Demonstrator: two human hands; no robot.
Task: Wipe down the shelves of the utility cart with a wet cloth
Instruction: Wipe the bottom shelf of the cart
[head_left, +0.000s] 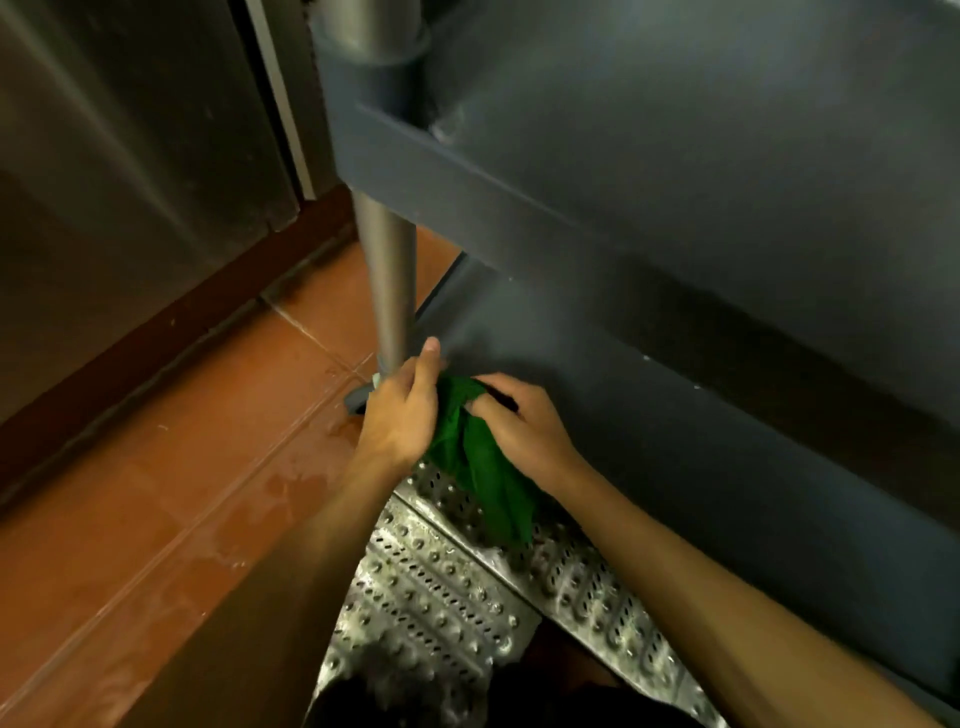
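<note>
the grey utility cart (675, 156) fills the frame from 12 to 4 o'clock, and both hands work low at the corner of its bottom shelf (701, 457) beside the metal leg (389, 270), likely gathering the green cloth (483, 467) over the floor grate (441, 597) so drips fall there before wiping. the left hand (402, 410) at 9 o'clock of it and the right hand (519, 426) at 3 o'clock both clamp curled fingers into it. its bunched top sits between them, the tail hanging toward 5 o'clock.

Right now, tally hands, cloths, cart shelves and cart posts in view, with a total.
Hands: 2, left hand and right hand
Cloths: 1, green cloth
Cart shelves: 2, upper shelf and lower shelf
Posts: 1, cart post
Total: 6
</note>
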